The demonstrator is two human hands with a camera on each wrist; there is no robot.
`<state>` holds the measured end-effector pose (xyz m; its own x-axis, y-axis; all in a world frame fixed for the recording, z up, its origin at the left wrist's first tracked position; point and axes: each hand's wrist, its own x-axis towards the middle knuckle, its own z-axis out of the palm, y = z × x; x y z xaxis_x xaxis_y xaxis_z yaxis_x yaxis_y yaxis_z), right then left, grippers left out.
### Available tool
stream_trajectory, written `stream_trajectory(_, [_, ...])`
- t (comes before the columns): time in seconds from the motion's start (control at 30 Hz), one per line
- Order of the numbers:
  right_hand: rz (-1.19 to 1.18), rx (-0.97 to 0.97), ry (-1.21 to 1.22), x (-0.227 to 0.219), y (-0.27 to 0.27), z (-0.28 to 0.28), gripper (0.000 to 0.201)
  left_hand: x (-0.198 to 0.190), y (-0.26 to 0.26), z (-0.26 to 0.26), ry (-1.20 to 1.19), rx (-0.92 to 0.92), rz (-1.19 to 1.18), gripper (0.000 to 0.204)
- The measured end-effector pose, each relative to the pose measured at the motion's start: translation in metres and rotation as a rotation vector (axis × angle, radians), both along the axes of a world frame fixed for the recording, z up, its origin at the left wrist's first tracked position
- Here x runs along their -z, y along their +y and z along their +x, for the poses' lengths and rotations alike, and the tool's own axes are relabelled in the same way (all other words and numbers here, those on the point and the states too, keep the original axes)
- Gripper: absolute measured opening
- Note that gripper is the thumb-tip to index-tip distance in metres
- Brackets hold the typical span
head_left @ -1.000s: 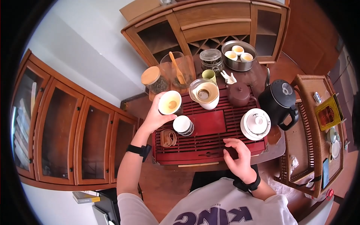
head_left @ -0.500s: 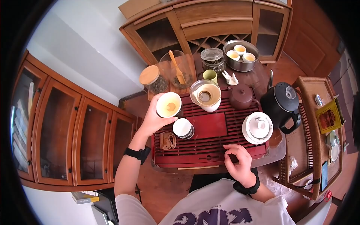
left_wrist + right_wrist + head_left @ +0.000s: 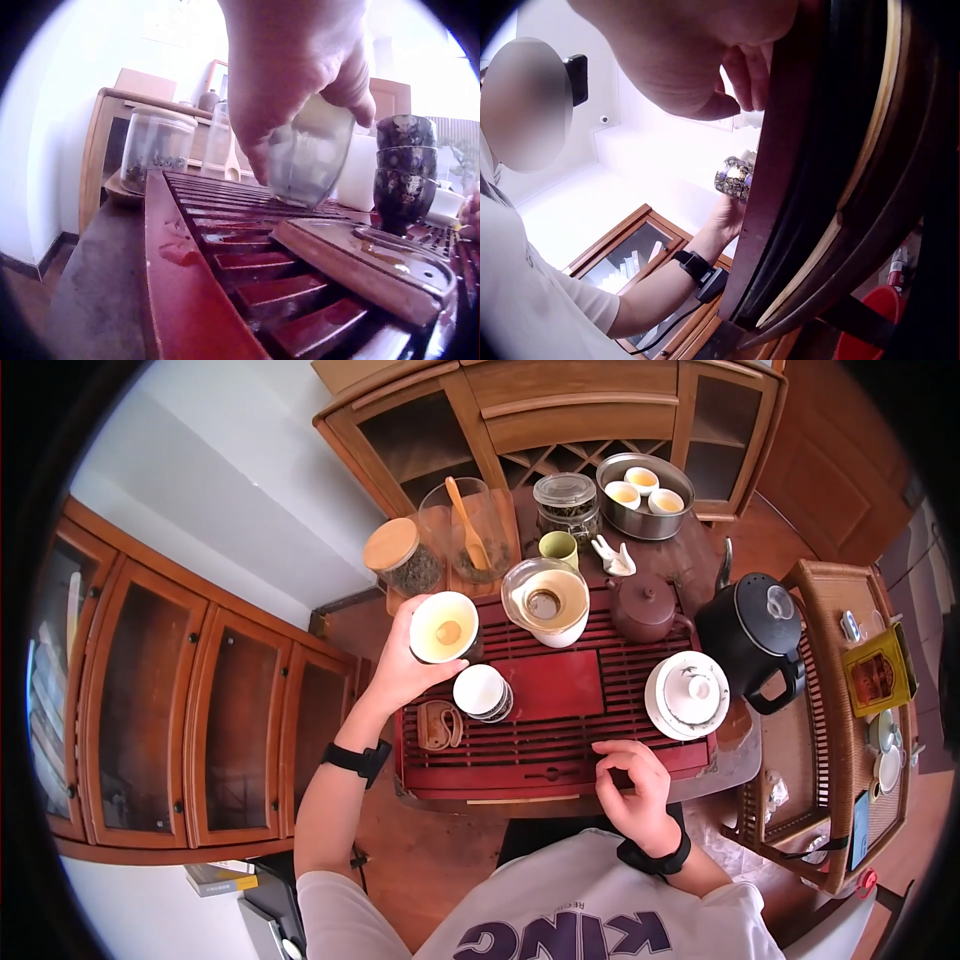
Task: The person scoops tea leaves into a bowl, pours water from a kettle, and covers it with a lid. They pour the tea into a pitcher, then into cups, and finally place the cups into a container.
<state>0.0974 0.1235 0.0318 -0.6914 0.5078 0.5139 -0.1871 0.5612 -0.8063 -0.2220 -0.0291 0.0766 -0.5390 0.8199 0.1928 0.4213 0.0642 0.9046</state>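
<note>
My left hand (image 3: 395,665) grips a glass cup (image 3: 444,630) holding pale yellow liquid, above the red slatted tray (image 3: 555,768). In the left wrist view, thumb and fingers (image 3: 300,67) surround the glass (image 3: 311,161); whether its base touches the slats I cannot tell. Beside it stands a stack of dark patterned cups (image 3: 405,161), white inside, and a flat brown wooden piece (image 3: 375,262) lies nearby. My right hand (image 3: 638,798) hangs loosely curled at the tray's front edge, holding nothing. A strainer (image 3: 545,603) sits over a white vessel behind the stack.
A white lidded bowl (image 3: 688,695) and brown teapot (image 3: 643,610) stand on the tray's right side, with a black kettle (image 3: 750,625) beyond. Jars, a green cup (image 3: 558,547), a white hand-shaped figure (image 3: 613,556) and a metal bowl of cups (image 3: 650,518) are behind.
The head view has shifted slightly. Both hands keep almost the same places over the tray, and the left still grips the glass.
</note>
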Motion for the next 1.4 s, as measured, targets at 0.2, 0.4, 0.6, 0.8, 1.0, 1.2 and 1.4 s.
stream_trajectory(0.2, [-0.082, -0.018, -0.044, -0.006, -0.004, -0.004, 0.024, 0.001, -0.001, 0.003, 0.130, -0.043, -0.019, 0.086])
stream_trajectory(0.4, [-0.127, -0.207, -0.117, -0.043, -0.005, -0.054, 0.056, -0.001, 0.000, 0.006, 0.132, -0.073, -0.050, 0.087])
stream_trajectory(0.6, [0.085, -0.206, -0.209, -0.060, -0.019, -0.114, 0.077, -0.002, 0.000, 0.004, 0.081, -0.024, -0.010, 0.087])
stream_trajectory(0.8, [0.090, -0.165, -0.148, -0.054, -0.021, -0.123, 0.054, 0.001, 0.002, 0.007, 0.114, -0.059, 0.003, 0.083])
stream_trajectory(1.0, [-0.018, -0.033, -0.023, -0.062, -0.009, -0.109, 0.051, -0.001, 0.002, 0.007, 0.164, -0.099, -0.054, 0.080])
stream_trajectory(1.2, [-0.025, -0.025, -0.195, -0.040, 0.004, -0.083, 0.057, -0.004, 0.001, 0.009, 0.055, -0.053, -0.036, 0.090])
stream_trajectory(1.4, [0.023, -0.063, -0.262, -0.027, 0.001, -0.081, 0.061, -0.013, -0.006, 0.018, -0.228, -0.020, 0.077, 0.114])
